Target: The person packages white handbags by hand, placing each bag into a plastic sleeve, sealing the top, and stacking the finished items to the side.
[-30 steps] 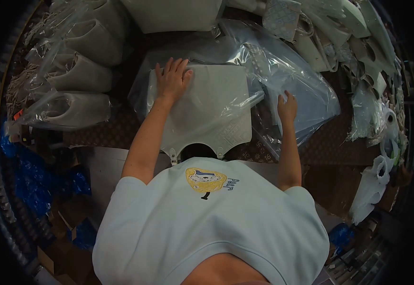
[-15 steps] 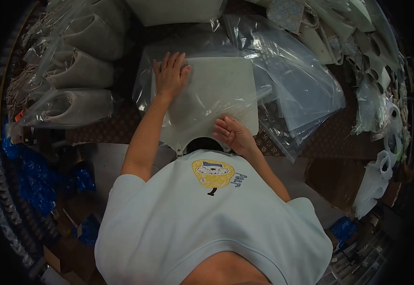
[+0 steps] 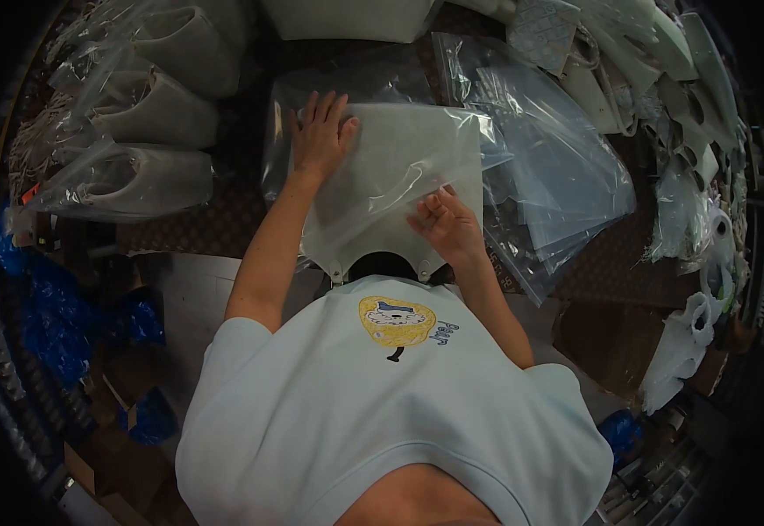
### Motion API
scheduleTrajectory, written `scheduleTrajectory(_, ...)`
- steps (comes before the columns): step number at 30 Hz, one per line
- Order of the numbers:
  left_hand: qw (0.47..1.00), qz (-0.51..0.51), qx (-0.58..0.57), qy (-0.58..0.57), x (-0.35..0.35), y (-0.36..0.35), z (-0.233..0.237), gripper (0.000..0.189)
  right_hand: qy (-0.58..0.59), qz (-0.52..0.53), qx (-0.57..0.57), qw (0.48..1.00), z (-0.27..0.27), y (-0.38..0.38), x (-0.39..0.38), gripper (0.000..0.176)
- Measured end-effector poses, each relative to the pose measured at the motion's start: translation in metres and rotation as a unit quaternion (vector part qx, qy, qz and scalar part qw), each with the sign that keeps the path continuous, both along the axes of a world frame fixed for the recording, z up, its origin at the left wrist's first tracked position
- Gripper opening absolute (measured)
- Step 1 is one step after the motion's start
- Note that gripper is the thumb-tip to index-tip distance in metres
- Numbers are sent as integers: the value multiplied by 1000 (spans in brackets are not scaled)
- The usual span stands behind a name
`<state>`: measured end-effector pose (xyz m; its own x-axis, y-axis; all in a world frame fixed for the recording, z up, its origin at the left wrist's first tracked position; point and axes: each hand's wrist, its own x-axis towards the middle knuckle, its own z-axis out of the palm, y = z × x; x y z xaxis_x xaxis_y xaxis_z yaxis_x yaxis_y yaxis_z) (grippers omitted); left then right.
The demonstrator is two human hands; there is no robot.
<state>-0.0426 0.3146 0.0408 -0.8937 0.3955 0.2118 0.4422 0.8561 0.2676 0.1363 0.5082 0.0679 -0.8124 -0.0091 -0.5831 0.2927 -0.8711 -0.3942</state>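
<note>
A flat, light grey-beige bag panel (image 3: 382,149) lies on the dark patterned table, partly inside a clear plastic sleeve (image 3: 360,215). Two rivet-like fittings and a dark curved cut-out show at its near edge, against the shirt. My left hand (image 3: 322,140) rests spread over the upper left part of the panel and plastic. Over the right side, my right hand (image 3: 450,230) is turned partly palm up with its fingers curled; the plastic's edge runs close to its fingertips. Whether those fingers pinch the film cannot be made out.
Loose clear plastic bags (image 3: 557,175) lie to the right of the panel. Wrapped grey bags (image 3: 158,180) line the left side. Another pale bag (image 3: 351,17) stands at the far edge, and more pale pieces (image 3: 693,131) are heaped at the right. Blue plastic (image 3: 57,320) lies lower left.
My right hand has moved up and slightly right, and the plastic edge beside it has shifted up. My left hand stays spread on the panel. The view has shifted slightly.
</note>
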Motion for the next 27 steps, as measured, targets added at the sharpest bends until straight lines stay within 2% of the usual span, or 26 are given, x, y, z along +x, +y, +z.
scheduleTrajectory(2,1000,2,2,-1,1,1,-3,50,28,15,8,999,5,3,-6,20)
scheduleTrajectory(4,1000,7,-1,1,-1,-1,-2,51,102,24,139,985,17,3,-12,20)
scheduleTrajectory(5,1000,3,2,4,0,-1,-1,50,102,26,138,985,19,-1,-12,20)
scheduleTrajectory(7,1000,-1,7,8,0,1,-1,50,43,38,58,997,22,-6,-12,22)
scheduleTrajectory(11,1000,3,4,8,1,-1,-3,49,54,105,68,991,10,-13,1,21)
scheduleTrajectory(13,1000,-2,6,9,-1,0,-1,49,-9,152,154,976,15,-17,5,24)
scheduleTrajectory(17,1000,3,-1,8,-1,2,-3,49,-37,166,133,977,8,-18,8,23)
scheduleTrajectory(20,1000,4,-5,5,0,0,-2,49,5,125,140,982,7,-20,2,22)
scheduleTrajectory(22,1000,3,-3,1,-1,1,-3,49,15,113,226,967,6,-21,1,19)
scheduleTrajectory(25,999,6,1,48,3,1,-1,46,48,52,257,964,9,-27,-5,21)
scheduleTrajectory(27,980,-93,97,145,16,1,16,47,52,31,264,963,15,-27,-8,21)
